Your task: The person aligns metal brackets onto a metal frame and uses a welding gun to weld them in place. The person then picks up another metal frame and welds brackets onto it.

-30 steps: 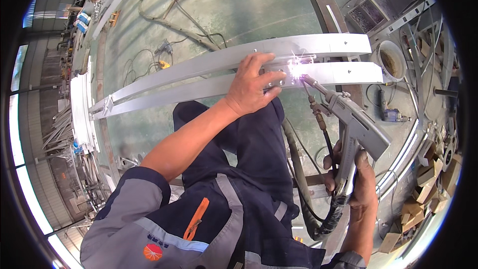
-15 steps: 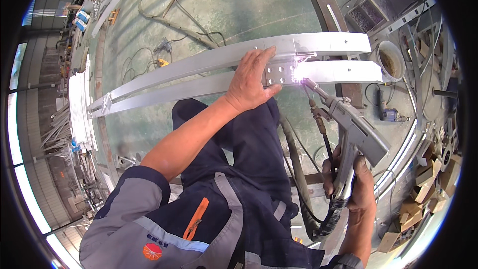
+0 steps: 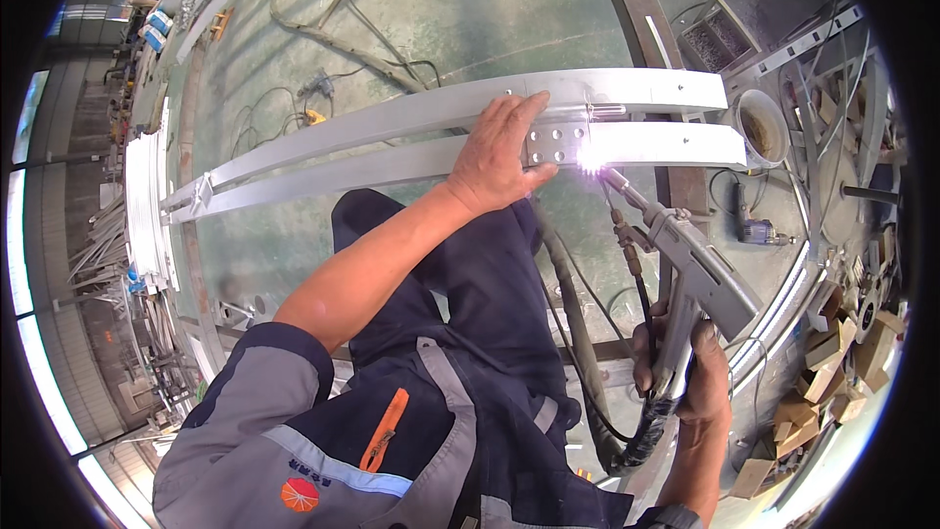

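Note:
My left hand [image 3: 500, 150] lies across two long pale metal bars at a plate with holes [image 3: 558, 145], fingers stretched toward the far bar [image 3: 411, 111] and thumb near the front edge of the near bar [image 3: 669, 144]. Its palm side is hidden. At the right, my right hand [image 3: 691, 370] is wrapped round the handle of a grey welding gun [image 3: 707, 274]. The gun's nozzle points up and left at the near bar, beside the plate's right edge. A bright violet-white arc [image 3: 591, 161] glows at its tip and hides the spot beneath.
A dark steel beam [image 3: 641, 10] runs under the bars. A white bucket [image 3: 762, 127] stands by their right ends, with a power drill [image 3: 764, 232] on the floor below it. The gun's thick hose [image 3: 578, 333] trails past my knee. Cardboard pieces [image 3: 818, 397] lie at the right.
The arc and nozzle have moved slightly nearer to me along the plate's right edge. My left hand keeps its place on the bars, and my right hand still grips the gun.

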The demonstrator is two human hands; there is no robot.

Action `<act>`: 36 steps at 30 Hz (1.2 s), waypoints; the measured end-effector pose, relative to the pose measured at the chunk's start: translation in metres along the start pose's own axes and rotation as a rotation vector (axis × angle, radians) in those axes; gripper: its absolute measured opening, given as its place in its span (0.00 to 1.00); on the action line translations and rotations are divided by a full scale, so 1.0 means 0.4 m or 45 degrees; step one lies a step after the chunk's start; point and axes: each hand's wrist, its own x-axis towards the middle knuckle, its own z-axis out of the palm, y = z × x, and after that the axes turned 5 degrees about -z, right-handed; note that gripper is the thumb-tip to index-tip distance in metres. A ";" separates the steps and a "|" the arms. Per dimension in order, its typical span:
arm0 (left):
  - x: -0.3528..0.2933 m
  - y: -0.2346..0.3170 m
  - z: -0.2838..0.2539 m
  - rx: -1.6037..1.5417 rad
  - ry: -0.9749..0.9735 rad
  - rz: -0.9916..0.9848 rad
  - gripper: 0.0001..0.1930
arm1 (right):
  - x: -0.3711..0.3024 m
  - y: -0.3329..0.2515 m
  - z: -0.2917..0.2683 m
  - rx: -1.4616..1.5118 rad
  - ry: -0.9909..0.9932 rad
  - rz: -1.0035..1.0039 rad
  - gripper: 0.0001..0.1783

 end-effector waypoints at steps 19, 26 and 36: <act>-0.083 -0.114 -0.127 -0.252 0.185 -0.350 0.26 | -0.053 -0.013 0.019 0.146 0.122 -0.195 0.42; -0.038 -0.012 -0.017 0.067 0.110 -0.172 0.38 | 0.030 -0.022 0.058 0.083 0.083 -0.089 0.43; -0.023 -0.006 -0.025 0.118 0.014 -0.188 0.39 | 0.086 -0.028 0.027 0.163 0.014 -0.001 0.44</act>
